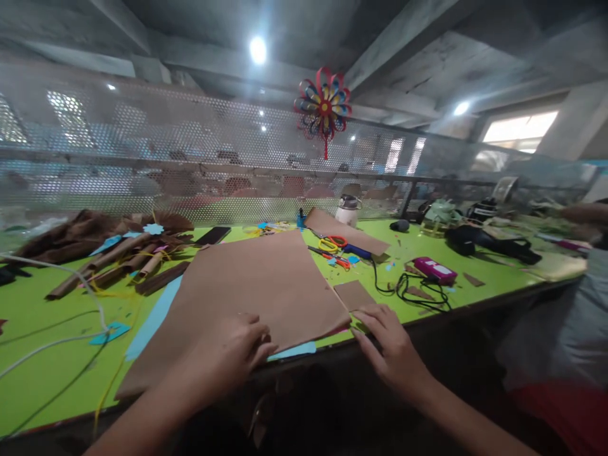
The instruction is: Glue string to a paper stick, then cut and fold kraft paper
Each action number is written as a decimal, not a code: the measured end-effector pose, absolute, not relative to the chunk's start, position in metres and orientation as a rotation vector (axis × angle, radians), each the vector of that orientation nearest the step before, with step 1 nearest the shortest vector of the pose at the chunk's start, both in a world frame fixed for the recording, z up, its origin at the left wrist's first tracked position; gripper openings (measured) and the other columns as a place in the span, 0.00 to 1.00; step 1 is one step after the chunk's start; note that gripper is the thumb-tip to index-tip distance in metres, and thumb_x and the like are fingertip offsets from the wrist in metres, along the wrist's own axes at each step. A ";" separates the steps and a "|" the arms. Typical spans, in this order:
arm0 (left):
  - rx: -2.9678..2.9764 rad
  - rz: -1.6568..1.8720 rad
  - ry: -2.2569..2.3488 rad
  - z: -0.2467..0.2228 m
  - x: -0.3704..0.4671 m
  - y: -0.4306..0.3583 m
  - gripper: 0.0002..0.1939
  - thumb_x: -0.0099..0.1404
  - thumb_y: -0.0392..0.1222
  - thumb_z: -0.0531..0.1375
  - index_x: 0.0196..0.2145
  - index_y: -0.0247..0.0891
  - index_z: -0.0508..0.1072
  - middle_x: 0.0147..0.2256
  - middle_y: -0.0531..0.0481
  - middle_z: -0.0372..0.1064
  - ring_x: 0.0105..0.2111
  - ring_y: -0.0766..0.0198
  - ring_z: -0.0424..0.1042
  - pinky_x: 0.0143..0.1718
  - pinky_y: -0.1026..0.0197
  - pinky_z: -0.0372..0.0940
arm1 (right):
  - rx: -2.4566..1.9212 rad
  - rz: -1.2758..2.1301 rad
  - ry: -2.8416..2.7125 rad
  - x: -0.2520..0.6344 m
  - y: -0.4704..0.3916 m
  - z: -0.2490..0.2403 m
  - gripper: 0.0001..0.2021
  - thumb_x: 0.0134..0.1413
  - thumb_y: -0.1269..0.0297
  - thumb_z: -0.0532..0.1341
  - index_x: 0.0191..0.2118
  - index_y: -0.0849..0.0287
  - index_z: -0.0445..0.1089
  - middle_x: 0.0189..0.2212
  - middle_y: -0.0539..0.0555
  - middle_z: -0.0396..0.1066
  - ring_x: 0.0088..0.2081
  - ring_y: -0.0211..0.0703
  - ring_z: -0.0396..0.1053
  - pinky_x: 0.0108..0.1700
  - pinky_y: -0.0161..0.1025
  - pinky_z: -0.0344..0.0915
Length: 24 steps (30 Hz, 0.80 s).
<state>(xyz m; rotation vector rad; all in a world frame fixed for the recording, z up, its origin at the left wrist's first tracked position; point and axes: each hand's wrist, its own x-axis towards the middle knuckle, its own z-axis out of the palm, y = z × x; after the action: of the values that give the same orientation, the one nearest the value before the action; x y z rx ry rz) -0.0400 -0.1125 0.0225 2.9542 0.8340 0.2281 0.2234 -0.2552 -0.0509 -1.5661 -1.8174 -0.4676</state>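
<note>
A large sheet of brown paper [256,288] lies flat on the green table [42,335], over a light blue sheet [152,320]. My left hand [228,351] rests palm down on the brown sheet's near edge, fingers curled. My right hand [387,342] rests on the table edge at the sheet's near right corner, fingers spread, fingertips close to a small brown paper piece [354,294]. Neither hand holds anything.
Rolled brown paper tubes [118,263] and scraps lie at the left. Orange-handled scissors [332,244], a phone [213,235], a white bottle [348,210], a pink device [434,269] with black cable and a black bag [479,240] sit further back. A mesh screen bears a paper flower [323,107]. Another person's arm [582,212] is at right.
</note>
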 end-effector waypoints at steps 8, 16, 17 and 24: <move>3.158 0.177 1.006 0.001 -0.003 -0.098 0.14 0.67 0.43 0.52 0.36 0.37 0.76 0.35 0.40 0.71 0.37 0.50 0.70 0.39 0.50 0.64 | -1.482 -0.514 -2.026 0.212 -0.247 -0.057 0.19 0.59 0.69 0.57 0.55 0.65 0.64 0.49 0.63 0.72 0.52 0.54 0.67 0.53 0.52 0.67; 3.046 0.403 1.088 -0.034 -0.020 -0.083 0.17 0.68 0.45 0.50 0.48 0.46 0.74 0.42 0.43 0.70 0.44 0.49 0.67 0.47 0.45 0.62 | -1.424 -0.593 -2.082 0.222 -0.242 -0.060 0.19 0.56 0.70 0.58 0.54 0.66 0.66 0.48 0.62 0.73 0.50 0.53 0.68 0.51 0.50 0.68; 3.034 0.414 1.090 -0.035 -0.020 -0.082 0.17 0.68 0.45 0.50 0.48 0.47 0.74 0.42 0.43 0.70 0.44 0.50 0.67 0.47 0.46 0.62 | -1.423 -0.604 -2.083 0.223 -0.242 -0.062 0.19 0.57 0.69 0.59 0.55 0.66 0.65 0.48 0.62 0.73 0.50 0.53 0.68 0.51 0.50 0.68; 3.035 0.548 1.077 -0.036 -0.020 -0.082 0.18 0.69 0.48 0.49 0.47 0.45 0.75 0.40 0.43 0.69 0.42 0.52 0.66 0.44 0.50 0.63 | -1.465 -0.227 -1.958 0.234 -0.250 -0.055 0.15 0.61 0.63 0.56 0.52 0.58 0.70 0.49 0.58 0.74 0.52 0.48 0.69 0.53 0.46 0.67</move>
<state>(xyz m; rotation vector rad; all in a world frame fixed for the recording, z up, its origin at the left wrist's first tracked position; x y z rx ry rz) -0.0199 -0.0818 -0.0356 3.0347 1.0771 0.5483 0.2344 -0.2496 -0.0550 -1.4646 -1.9583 -0.2270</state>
